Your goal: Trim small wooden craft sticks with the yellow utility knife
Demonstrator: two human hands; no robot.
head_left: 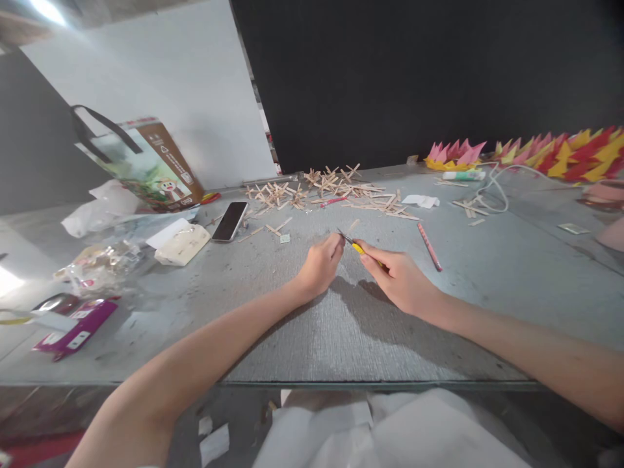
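Note:
My right hand (397, 278) is closed round a small yellow-handled cutter (359, 247), its blade tip pointing left toward my left hand. My left hand (320, 263) rests on the grey table (312, 325) with its fingers pinched together at the blade tip; what they pinch is too small to make out. A short wooden stick (353, 225) lies just beyond the two hands. Farther back lies a heap of wooden sticks and glued stick crosses (331, 188).
A red pencil (429, 246) lies right of my hands, a black phone (229, 221) to the left. A paper bag (151, 162), plastic wrappers (100, 263) and a purple packet (75, 328) sit far left. Folded paper shapes (546, 153), a glue tube (463, 175) and a white cable (492, 192) are back right.

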